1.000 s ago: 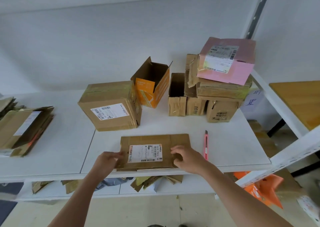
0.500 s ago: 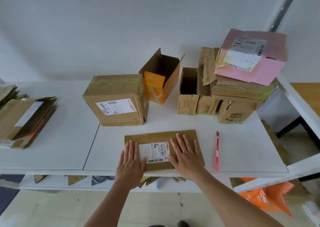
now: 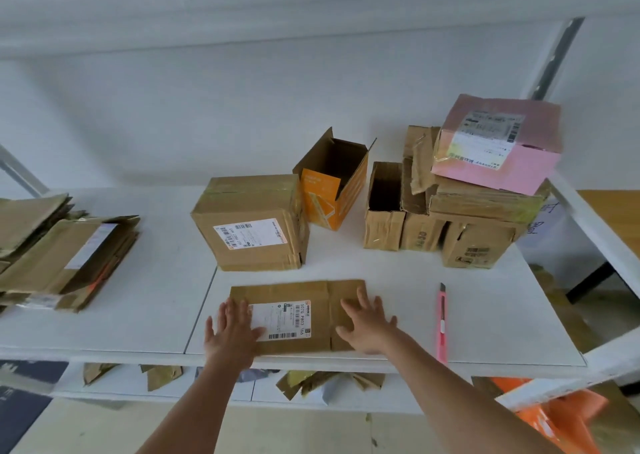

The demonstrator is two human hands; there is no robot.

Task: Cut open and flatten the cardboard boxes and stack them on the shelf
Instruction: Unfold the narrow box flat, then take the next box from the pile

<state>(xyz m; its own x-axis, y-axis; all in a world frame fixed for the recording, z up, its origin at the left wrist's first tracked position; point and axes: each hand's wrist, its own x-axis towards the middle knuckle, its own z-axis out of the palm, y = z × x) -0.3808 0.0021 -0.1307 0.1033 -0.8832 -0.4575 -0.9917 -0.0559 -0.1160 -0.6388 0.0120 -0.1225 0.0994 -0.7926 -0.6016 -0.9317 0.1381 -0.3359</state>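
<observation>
A flattened brown box [image 3: 304,294] with a white shipping label lies at the front edge of the white shelf [image 3: 485,315]. My left hand [image 3: 230,332] presses flat on its left end, fingers straight. My right hand [image 3: 369,322] presses flat on its right end, fingers spread. A pink box cutter [image 3: 442,322] lies on the shelf just right of my right hand. A stack of flattened boxes [image 3: 65,252] sits at the far left of the shelf.
Behind the flat box stand a taped brown box [image 3: 249,221], an open orange box [image 3: 334,179], and a pile of brown boxes [image 3: 450,225] topped by a pink box [image 3: 498,141]. Cardboard scraps [image 3: 311,382] lie on the lower shelf. A wooden table [image 3: 620,214] is at right.
Both hands went from holding the flat box's ends to pressing palms down on it with straight fingers. The right hand's fingers have spread wider. The camera view shifted.
</observation>
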